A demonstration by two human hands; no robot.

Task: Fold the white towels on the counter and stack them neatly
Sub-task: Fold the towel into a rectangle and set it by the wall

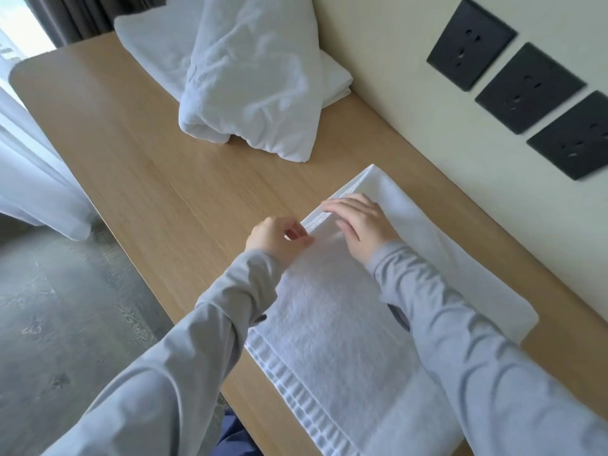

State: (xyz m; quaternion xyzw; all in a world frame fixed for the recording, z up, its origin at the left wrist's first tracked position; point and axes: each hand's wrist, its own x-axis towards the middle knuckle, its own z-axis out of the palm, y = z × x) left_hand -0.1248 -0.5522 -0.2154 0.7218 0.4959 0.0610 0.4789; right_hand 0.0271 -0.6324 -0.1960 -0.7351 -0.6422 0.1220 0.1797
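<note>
pinching the towel (332, 311) hem with left grip (279, 238), right grip (358, 222) flat on it; crumpled pile (250, 80) beyond, 3 sockets (529, 87) alongside.

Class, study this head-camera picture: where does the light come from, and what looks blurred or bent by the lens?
Head view: daylight enters upper left through the sheer curtain, so shadows on the counter are soft; the wall sockets and the left hand pinching the towel look smeared; the wide lens bows its edge.

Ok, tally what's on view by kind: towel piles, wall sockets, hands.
Towel piles: 2, the flat towel and the far heap
Black wall sockets: 3
Hands: 2, left hand and right hand
Total: 7
</note>
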